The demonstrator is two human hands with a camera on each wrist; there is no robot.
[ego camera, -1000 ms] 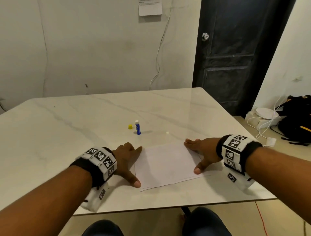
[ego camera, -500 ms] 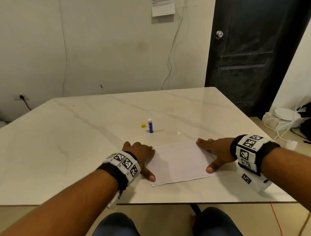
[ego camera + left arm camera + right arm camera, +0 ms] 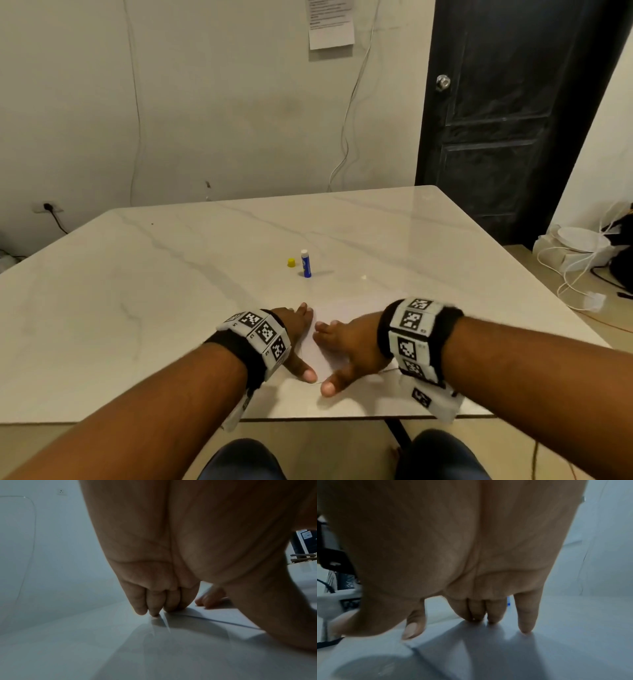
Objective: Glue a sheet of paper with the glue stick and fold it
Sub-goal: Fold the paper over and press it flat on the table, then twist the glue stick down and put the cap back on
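Observation:
A white sheet of paper lies flat near the table's front edge, mostly covered by my hands. My left hand rests with straight fingers on the paper's left edge, thumb spread toward me. My right hand presses flat on the paper just beside it, its fingertips almost meeting the left hand. The left wrist view shows the left fingers touching the paper; in the right wrist view the right fingers press on the paper. Farther back the uncapped blue glue stick stands upright, with its yellow cap beside it.
The marble table ends close in front of my hands, with my knees below it. On the floor to the right lie white cables and a white device. A dark door stands behind the table's right corner.
My right hand has slid left across the paper from its right edge until it almost meets the left hand. The left hand has stayed at the left edge.

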